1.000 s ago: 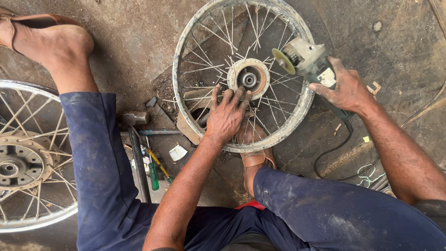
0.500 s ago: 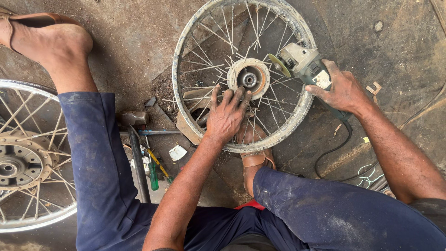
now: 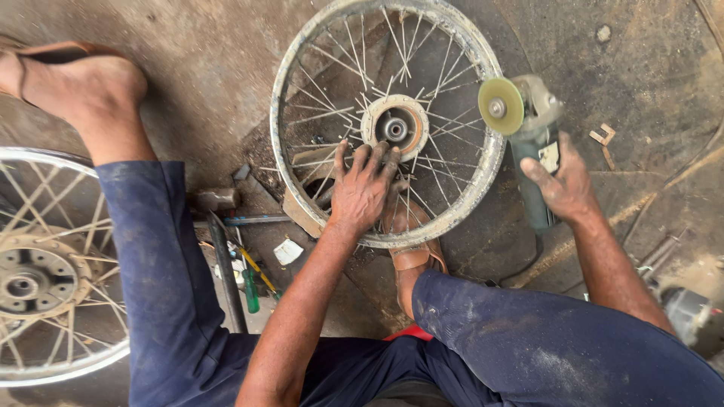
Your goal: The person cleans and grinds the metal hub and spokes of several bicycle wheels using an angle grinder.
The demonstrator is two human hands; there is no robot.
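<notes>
A spoked metal wheel point(image 3: 467, 188) lies flat on the concrete floor in front of me, its hub point(image 3: 396, 126) in the middle. My left hand point(image 3: 364, 192) presses flat on the spokes just below the hub, fingers spread. My right hand point(image 3: 563, 185) grips the body of an angle grinder point(image 3: 528, 128), whose round disc point(image 3: 501, 106) faces up over the wheel's right rim. My right foot in a brown sandal point(image 3: 411, 241) rests under the wheel's near edge.
A second spoked wheel point(image 3: 45, 264) lies at the left. A hammer point(image 3: 215, 200), a metal rod and screwdrivers point(image 3: 253, 283) sit on the floor between my legs. My left foot point(image 3: 83, 87) is at upper left. A power cord point(image 3: 528, 264) trails by my right knee.
My right hand has pulled the grinder back to the right and tilted it, so the disc lifted off the spokes near the hub. My left hand stayed on the spokes.
</notes>
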